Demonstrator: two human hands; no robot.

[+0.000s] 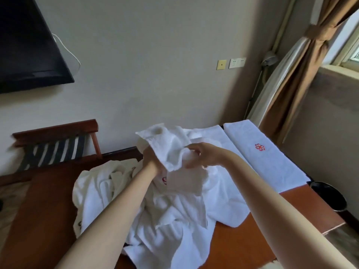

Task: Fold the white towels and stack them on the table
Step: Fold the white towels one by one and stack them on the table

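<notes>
Above the table (242,239), my left hand (151,158) and right hand (204,154) are gripping a white towel (171,148) clear of the pile (174,220), seeking edges

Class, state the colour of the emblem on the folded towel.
Red emblem on the folded towel; head view shows it best.
</notes>
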